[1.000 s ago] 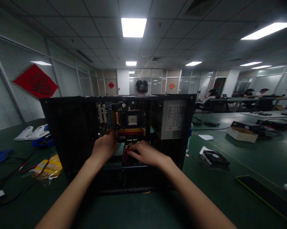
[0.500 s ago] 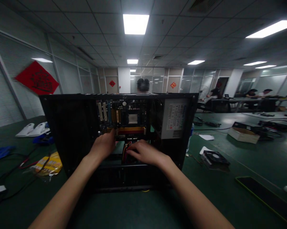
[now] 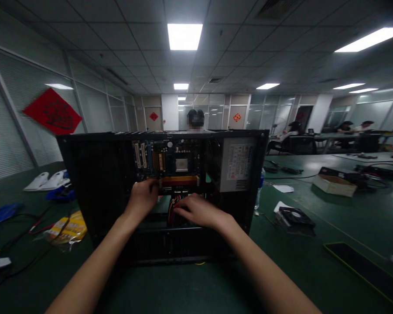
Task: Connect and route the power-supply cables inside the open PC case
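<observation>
An open black computer case (image 3: 163,246) stands on the green table in front of me. Inside it are a motherboard (image 3: 193,150) with orange-yellow memory slots (image 3: 179,180) and, at the upper right, a power supply (image 3: 237,168) with a label. My left hand (image 3: 142,198) reaches to the board's lower left edge, its fingers curled in; whatever lies between the fingertips is hidden. Below the board, my right hand (image 3: 196,209) has its fingers closed at a bundle of coloured cables (image 3: 171,208).
On the right lie a black cooling fan (image 3: 294,218), an open box (image 3: 335,185) and a dark mat (image 3: 363,266). A water bottle (image 3: 259,192) stands behind the case. To the left are a yellow plastic packet (image 3: 68,226), cables and white objects (image 3: 47,180). People sit farther back.
My left hand's fingers have shifted slightly and curled more at the board's lower edge. My right hand stays at the cables. The view has moved a little.
</observation>
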Tool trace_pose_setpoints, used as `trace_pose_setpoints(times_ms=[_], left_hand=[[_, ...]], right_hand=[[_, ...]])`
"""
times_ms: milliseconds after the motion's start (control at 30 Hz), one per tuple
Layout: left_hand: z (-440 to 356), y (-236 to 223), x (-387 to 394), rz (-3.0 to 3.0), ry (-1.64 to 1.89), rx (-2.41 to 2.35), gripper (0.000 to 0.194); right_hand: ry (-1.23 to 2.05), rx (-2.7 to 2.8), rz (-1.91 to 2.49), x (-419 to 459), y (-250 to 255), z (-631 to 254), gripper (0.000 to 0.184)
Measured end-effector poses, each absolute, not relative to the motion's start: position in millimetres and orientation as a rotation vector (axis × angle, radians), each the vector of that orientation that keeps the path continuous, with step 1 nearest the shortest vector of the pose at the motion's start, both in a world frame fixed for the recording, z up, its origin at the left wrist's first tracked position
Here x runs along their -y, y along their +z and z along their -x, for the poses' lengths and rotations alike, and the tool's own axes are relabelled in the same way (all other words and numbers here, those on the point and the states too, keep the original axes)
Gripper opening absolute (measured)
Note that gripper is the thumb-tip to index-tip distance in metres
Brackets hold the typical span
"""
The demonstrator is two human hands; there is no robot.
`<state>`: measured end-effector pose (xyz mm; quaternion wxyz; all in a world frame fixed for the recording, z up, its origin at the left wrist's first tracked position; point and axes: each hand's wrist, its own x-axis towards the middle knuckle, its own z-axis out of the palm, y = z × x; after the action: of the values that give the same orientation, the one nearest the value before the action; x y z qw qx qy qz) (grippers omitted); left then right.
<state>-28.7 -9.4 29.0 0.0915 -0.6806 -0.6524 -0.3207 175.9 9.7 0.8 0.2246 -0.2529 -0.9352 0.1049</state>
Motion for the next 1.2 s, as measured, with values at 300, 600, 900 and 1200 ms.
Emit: trace_pose_setpoints(times_ms=[300, 600, 900, 1200], left_hand=[[39, 26, 2, 2.002, -1.389, 2.041, 0.034], [52, 17, -14, 2.021, -1.946, 2.107, 0.030], [48, 20, -15, 2.028, -2.448, 2.053, 0.025], [43, 23, -9, 2.010, -2.238, 2.080, 0.024]], right_hand=[[0.274, 2.582, 0.708, -9, 2, -176, 0.028], [0.284, 2.582, 0.678, -10, 1, -176, 0.028], [0.283, 2.586, 0.712, -11, 2, -176, 0.026], [0.319, 2.591, 0.741, -9, 3, -175, 0.023]])
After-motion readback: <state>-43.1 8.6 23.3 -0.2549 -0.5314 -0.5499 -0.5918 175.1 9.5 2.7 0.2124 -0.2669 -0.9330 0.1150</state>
